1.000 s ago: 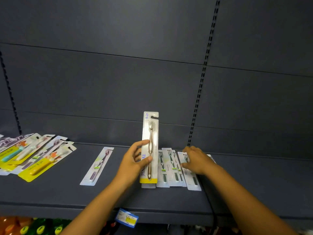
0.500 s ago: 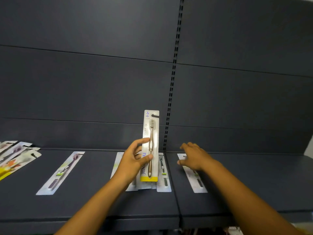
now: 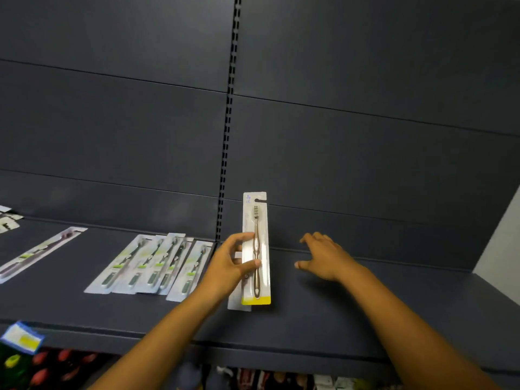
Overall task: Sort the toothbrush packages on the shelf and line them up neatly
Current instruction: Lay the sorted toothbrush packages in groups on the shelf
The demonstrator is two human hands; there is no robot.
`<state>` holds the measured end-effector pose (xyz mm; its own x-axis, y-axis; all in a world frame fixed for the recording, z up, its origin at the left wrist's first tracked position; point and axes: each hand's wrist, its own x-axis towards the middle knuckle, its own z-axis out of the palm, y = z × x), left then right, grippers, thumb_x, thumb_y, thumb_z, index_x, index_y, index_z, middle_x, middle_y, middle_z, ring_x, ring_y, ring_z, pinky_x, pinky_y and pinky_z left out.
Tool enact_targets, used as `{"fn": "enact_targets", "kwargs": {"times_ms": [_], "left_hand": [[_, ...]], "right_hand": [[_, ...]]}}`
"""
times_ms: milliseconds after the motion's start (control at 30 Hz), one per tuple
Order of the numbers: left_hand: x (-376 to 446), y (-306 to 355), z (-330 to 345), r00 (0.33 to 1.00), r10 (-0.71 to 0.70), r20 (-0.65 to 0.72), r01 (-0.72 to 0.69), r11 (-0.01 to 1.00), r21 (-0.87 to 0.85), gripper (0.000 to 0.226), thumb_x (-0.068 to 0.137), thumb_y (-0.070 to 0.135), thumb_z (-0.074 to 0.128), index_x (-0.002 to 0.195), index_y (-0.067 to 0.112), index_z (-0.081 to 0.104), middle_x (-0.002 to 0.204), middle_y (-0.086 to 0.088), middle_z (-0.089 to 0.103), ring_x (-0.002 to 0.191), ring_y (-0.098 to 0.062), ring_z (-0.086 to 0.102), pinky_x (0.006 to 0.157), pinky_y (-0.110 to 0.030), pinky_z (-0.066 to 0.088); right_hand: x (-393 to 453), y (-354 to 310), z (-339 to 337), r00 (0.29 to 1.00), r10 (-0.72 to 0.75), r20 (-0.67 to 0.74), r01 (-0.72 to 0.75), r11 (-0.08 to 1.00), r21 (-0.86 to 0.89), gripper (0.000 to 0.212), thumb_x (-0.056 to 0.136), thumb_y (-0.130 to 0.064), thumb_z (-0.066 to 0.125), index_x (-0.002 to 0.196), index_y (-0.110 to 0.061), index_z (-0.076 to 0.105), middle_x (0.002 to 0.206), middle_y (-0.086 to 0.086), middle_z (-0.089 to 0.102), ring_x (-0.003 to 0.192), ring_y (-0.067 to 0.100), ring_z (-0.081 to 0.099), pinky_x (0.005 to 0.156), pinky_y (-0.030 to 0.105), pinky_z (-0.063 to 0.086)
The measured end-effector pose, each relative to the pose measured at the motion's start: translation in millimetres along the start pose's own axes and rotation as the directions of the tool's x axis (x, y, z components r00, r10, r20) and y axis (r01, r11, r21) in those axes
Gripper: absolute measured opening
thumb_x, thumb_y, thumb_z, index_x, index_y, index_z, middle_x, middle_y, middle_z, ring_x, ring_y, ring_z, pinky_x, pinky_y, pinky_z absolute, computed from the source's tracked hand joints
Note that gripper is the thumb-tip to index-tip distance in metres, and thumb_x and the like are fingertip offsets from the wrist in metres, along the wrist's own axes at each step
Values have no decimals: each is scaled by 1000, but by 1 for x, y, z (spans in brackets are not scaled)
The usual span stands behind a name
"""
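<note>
My left hand (image 3: 229, 266) grips a toothbrush package (image 3: 256, 249) with a yellow bottom band, held upright over the dark shelf (image 3: 351, 319); another white package (image 3: 236, 304) shows behind it in the same grip. My right hand (image 3: 323, 257) hovers with spread fingers just right of it, holding nothing. A fanned row of several green-labelled toothbrush packages (image 3: 157, 267) lies flat on the shelf to the left. A single package (image 3: 42, 253) lies slanted farther left.
More package tips (image 3: 7, 220) show at the far left edge. A slotted upright (image 3: 228, 130) divides the dark back panel. A price tag (image 3: 24, 337) hangs on the shelf's front edge, with colourful goods (image 3: 42, 372) below. A pale wall (image 3: 501, 243) bounds the right end.
The view has swung right. My right hand has come off the package it was touching on the shelf and now hovers over bare shelf. My left hand keeps its hold on the upright package.
</note>
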<state>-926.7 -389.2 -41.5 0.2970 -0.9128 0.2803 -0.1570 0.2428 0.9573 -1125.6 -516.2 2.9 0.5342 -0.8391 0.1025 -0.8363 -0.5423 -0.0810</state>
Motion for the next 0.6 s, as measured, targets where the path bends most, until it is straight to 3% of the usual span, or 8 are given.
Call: {"fn": "enact_targets", "kwargs": {"times_ms": [300,367,467,600], "left_hand": [[30,-41,79,978,-184,97,170,976,135,53,81,4,76,125,22,54,104,4,62,88,-6,62,72,-18,56],[41,-53,91,966,-223,135,195,962,189,53,81,6,76,126,22,53,106,2,63,90,-9,63,75,-22,57],[59,-71,107,952,-264,156,211,934,289,53,80,12,78,126,22,54,116,-4,64,103,-20,64,91,-35,55],[74,-87,120,933,-294,208,187,888,420,47,83,24,75,126,16,57,122,-4,63,111,-21,61,91,-26,48]], "right_hand": [[-2,51,2,1000,5,2,-5,1000,17,65,87,-47,65,140,-19,40,140,4,43,130,24,42,104,39,42],[1,57,3,1000,17,0,-17,1000,23,64,87,-47,65,140,-20,40,139,4,43,130,23,42,104,39,42],[7,65,5,999,34,-5,-34,999,25,64,87,-46,65,140,-21,40,139,3,43,130,22,42,104,37,42],[18,72,6,999,50,-1,-50,999,14,65,88,-46,65,141,-20,40,141,4,43,131,23,41,104,38,42]]}}
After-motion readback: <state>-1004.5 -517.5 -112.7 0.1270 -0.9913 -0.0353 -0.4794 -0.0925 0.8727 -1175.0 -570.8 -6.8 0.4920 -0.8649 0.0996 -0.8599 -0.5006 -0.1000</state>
